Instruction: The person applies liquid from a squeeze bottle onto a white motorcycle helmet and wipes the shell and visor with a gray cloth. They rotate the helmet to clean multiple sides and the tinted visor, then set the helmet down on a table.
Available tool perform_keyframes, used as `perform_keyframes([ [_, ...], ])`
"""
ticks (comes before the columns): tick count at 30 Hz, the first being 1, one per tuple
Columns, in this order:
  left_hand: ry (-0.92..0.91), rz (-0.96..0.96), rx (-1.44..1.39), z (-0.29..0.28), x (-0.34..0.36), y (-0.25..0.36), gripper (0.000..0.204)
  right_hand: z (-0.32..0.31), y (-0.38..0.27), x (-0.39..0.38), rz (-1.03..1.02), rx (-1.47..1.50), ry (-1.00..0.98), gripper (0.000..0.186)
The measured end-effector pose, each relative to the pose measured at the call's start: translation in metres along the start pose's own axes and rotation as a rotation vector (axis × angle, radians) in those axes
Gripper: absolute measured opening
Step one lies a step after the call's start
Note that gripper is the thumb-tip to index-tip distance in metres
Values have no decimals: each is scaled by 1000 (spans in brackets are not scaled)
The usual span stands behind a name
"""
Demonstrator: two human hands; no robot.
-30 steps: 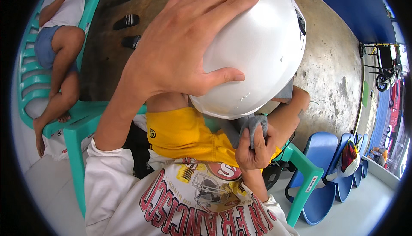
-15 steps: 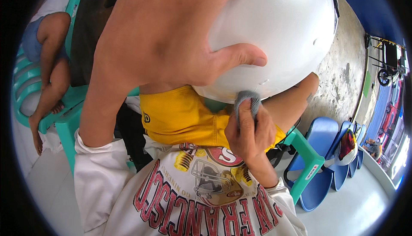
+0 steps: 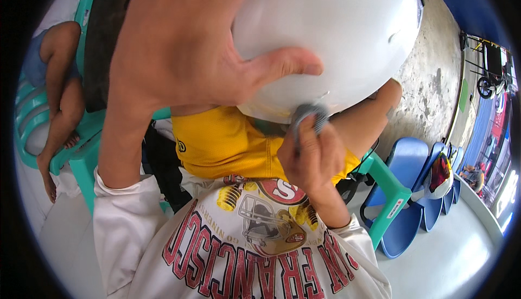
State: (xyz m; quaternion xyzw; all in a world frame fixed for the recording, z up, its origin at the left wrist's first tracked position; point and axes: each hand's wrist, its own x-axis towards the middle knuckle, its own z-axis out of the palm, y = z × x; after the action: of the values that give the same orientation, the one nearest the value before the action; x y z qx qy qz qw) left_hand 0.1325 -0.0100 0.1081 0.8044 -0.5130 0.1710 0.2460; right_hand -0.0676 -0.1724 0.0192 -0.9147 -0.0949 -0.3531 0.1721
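A glossy white helmet (image 3: 336,38) rests over my lap, its upper part cut off by the top edge of the view. My left hand (image 3: 182,43) lies across its left side, thumb stretched over the shell; the other fingers are out of sight. Low on the shell, near a small raised mark, my right hand (image 3: 312,149) pinches a folded grey ribbed cloth (image 3: 310,115) between thumb and fingers. The cloth touches the helmet's lower rim area and looks slightly blurred.
I sit on a green plastic chair (image 3: 395,212). Blue chairs (image 3: 404,163) stand in a row at right, one with a helmet with a colourful visor (image 3: 438,177) on it. At left, another person's bare legs (image 3: 61,98) rest by a green chair (image 3: 32,109). A motorcycle (image 3: 491,76) stands far right.
The helmet and my left hand have shifted a little left and up in view. My right hand has moved slightly up and left, with the cloth still against the shell.
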Motion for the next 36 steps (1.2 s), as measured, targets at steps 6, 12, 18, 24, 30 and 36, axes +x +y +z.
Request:
perform_keyframes([
  [6,-2,-4,17,-1,3,2,82,-25,-3,1,24,151,-55,32],
  [12,1,-4,18,-1,1,2,83,-25,-1,12,86,11,-114,36],
  [18,4,-10,18,0,-4,4,84,-8,1,8,-75,26,-84,28],
  [24,9,-16,3,2,-5,5,84,-22,1,-3,-1,-16,-164,36],
  [30,6,-15,-1,3,-6,3,85,-12,10,6,-106,37,-71,32],
  [36,3,-15,2,1,-5,1,86,-10,13,9,-65,-6,-93,23],
])
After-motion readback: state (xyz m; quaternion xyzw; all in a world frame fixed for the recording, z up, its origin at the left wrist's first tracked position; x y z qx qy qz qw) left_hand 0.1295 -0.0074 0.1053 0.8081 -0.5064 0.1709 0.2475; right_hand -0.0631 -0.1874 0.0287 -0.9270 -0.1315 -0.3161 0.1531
